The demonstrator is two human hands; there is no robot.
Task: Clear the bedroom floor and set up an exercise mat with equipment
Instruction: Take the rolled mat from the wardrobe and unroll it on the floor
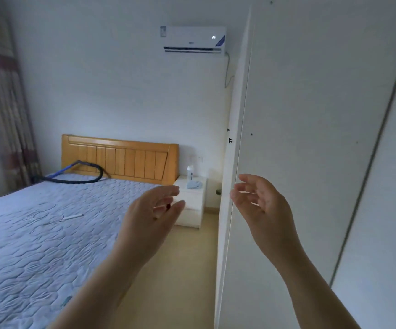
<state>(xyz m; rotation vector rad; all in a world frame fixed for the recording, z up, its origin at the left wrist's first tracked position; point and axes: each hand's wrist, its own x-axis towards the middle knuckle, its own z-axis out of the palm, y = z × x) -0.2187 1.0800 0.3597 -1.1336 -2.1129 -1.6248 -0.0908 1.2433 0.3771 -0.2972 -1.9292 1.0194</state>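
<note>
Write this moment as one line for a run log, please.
left hand: open, empty | right hand: open, at wardrobe door edge | hose: on bed | exercise mat: unseen

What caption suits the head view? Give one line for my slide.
Both hands, left and right, raised open and empty beside a white wardrobe door, with a bare bed to the left.

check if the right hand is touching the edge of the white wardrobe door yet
Cannot tell. In the head view the right hand is open with its fingertips overlapping the wardrobe door edge, but no contact or gap shows plainly.
</note>
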